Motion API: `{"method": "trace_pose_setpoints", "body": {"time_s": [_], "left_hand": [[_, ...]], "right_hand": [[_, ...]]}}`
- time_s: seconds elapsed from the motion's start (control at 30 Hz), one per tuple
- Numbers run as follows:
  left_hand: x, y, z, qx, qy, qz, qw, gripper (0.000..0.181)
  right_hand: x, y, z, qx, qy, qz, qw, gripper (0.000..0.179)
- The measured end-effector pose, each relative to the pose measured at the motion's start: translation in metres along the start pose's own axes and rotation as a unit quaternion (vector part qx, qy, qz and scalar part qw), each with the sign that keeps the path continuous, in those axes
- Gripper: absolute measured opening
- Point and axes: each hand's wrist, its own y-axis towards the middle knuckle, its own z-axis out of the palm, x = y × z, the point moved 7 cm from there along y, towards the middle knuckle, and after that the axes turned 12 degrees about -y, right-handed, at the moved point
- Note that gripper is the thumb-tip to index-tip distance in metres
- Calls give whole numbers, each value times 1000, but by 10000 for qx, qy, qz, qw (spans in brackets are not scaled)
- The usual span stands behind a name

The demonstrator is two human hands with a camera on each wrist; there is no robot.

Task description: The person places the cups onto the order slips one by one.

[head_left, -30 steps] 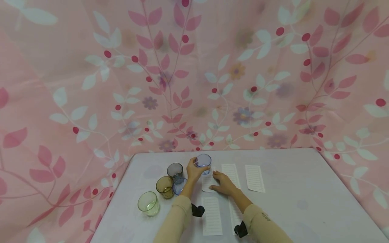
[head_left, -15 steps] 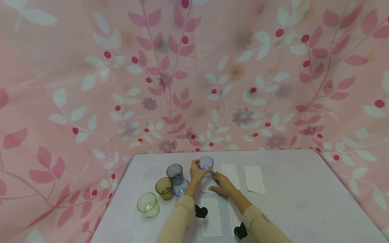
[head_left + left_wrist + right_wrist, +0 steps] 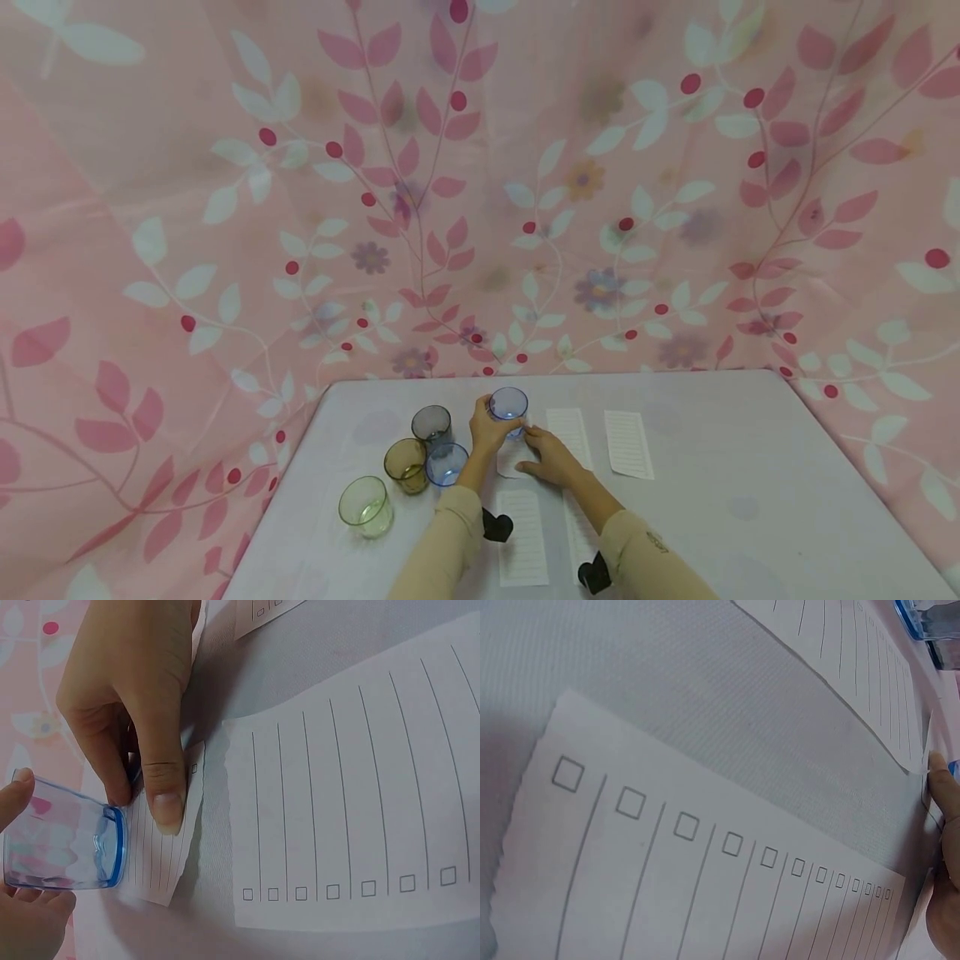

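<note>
My left hand [image 3: 488, 429] grips a clear blue glass [image 3: 507, 405] near the far edge of the table. In the left wrist view the thumb lies at the rim of the glass, and its thick blue base faces the ruled paper slip [image 3: 161, 859]. Close beside it, my right hand [image 3: 552, 458] rests on that slip with the thumb stretched out. A right fingertip is at the base of the glass; whether they touch I cannot tell. Only part of the right hand [image 3: 945, 825] enters the right wrist view, at its right edge.
Left of the hands stand a grey glass [image 3: 431, 425], an amber glass [image 3: 406, 465], a second blue glass [image 3: 447, 464] and a green glass [image 3: 366, 506]. Several more ruled slips lie about, such as one slip [image 3: 628, 444] on the right. A floral curtain [image 3: 480, 208] hangs behind the table.
The left hand has brought the blue glass slightly right and toward me, over the slip, then stayed there. The right hand has hardly moved.
</note>
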Motion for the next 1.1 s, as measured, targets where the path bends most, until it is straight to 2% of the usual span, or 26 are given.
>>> {"method": "trace_pose_setpoints", "body": {"time_s": [0.73,0.93,1.1], "left_hand": [[0,-2,-2,152,-39,35,9999,80],[-1,-3,-3,235,-121,-30,9996,87],[-10,-6,-6,138,-162,89,9997,89]], "right_hand": [[2,-1,2,-146,81,153,9997,61],[0,-1,3,-134,4,186,9997,62],[-1,0,4,-131,-122,197,9996,62]]}}
